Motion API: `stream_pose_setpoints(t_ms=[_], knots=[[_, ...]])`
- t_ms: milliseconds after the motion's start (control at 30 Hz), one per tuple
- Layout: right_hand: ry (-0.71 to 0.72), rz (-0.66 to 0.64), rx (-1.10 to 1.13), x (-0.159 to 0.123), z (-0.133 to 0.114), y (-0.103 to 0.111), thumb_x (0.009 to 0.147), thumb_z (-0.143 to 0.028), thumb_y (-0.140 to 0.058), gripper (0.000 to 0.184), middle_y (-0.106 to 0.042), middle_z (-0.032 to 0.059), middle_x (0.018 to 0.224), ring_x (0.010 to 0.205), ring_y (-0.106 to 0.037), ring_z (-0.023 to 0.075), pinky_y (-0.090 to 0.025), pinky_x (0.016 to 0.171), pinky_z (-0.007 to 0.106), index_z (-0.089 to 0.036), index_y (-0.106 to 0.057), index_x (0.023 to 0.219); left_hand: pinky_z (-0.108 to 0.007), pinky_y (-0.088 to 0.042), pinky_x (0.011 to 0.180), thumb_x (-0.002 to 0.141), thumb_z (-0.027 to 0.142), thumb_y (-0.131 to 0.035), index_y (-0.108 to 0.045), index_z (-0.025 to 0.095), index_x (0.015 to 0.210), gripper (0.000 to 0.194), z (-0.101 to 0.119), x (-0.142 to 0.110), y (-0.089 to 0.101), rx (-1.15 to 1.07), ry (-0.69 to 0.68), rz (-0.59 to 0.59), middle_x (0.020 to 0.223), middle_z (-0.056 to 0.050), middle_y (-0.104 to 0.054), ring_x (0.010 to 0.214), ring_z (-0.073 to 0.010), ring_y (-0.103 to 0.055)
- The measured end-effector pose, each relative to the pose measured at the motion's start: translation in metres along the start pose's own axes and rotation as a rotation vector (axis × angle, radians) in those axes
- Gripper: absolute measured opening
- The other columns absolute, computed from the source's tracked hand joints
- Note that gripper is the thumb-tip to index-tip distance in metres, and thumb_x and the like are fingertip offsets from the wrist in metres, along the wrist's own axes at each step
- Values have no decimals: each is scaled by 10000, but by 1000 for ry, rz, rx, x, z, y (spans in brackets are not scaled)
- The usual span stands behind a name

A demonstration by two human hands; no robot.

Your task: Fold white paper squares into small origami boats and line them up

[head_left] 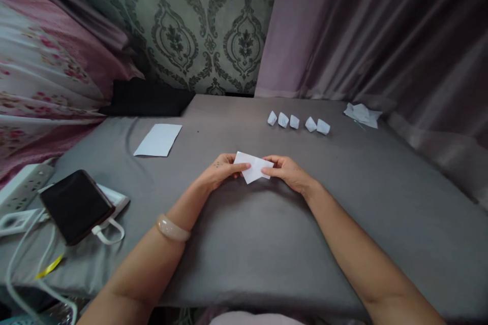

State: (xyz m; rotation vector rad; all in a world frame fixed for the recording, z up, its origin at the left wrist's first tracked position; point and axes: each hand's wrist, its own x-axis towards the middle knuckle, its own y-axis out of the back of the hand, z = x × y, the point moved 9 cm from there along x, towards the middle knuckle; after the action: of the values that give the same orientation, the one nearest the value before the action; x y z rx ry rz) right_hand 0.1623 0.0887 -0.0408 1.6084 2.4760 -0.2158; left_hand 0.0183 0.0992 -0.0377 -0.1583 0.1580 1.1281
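A small folded sheet of white paper [253, 163] is held up between my two hands over the grey-covered table. My left hand [224, 170] pinches its left side, thumb on the near face and fingers behind. At the right end my right hand [285, 170] grips it in the same way, with its thumb pressed on the front. The paper's lower edge comes to a point between the thumbs. Most of my fingertips are hidden behind it.
Several small folded white paper pieces [294, 122] stand in a row beyond my hands. Crumpled paper [363, 114] lies far right, a white stack of paper [159, 140] left. A phone [77, 205] with cables rests near a power strip [26, 188]. Black cloth [148, 97] lies at the back.
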Motion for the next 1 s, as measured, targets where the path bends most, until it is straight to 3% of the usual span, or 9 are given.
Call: stream_pose_setpoints(t_ms=[167, 400, 567, 700, 867, 1000], knots=[[-61, 31, 119, -3, 1, 3, 741, -486, -657, 381, -660, 67, 860, 729, -582, 129, -451, 669, 253, -148, -670, 916, -207, -319, 483, 647, 361, -758, -693, 99, 850, 338, -7, 1, -1, -96, 35, 36, 739, -60, -649, 556, -78, -472], [56, -6, -117, -8, -12, 0, 684, -443, -715, 318, -565, -16, 634, 606, -473, 95, -340, 563, 224, -135, -657, 738, -222, -345, 531, 664, 362, -739, -700, 109, 843, 313, 4, -2, -7, -38, -24, -5, 750, -56, -657, 600, -98, -500], [55, -12, -216, -9, -10, 9, 701, -428, -695, 296, -571, -19, 653, 603, -476, 101, -327, 571, 236, -146, -679, 790, -223, -372, 579, 699, 361, -718, -679, 115, 809, 273, 12, -4, -3, 75, -96, 2, 721, -30, -636, 626, -100, -513], [136, 54, -441, -14, -22, 16, 744, -378, -654, 218, -570, -21, 651, 584, -481, 111, -325, 547, 243, -168, -694, 783, -250, -408, 626, 779, 395, -644, -681, 148, 841, 257, 32, -9, -5, 417, -303, 28, 728, -24, -629, 654, -122, -520], [517, 244, -921, -39, -63, 7, 867, -253, -530, 175, -646, 28, 844, 796, -552, 155, -392, 741, 281, -204, -697, 846, -302, -430, 795, 925, 307, -462, -664, 175, 899, 242, 60, -31, -25, 969, -752, 125, 910, -78, -656, 851, -171, -533], [684, 332, -1396, -51, -62, -12, 925, -151, -408, 279, -656, 72, 888, 847, -514, 188, -349, 795, 326, -184, -684, 896, -322, -409, 780, 963, 229, -340, -641, 149, 932, 313, 54, -36, -43, 1345, -858, 130, 926, -103, -643, 838, -191, -514]])
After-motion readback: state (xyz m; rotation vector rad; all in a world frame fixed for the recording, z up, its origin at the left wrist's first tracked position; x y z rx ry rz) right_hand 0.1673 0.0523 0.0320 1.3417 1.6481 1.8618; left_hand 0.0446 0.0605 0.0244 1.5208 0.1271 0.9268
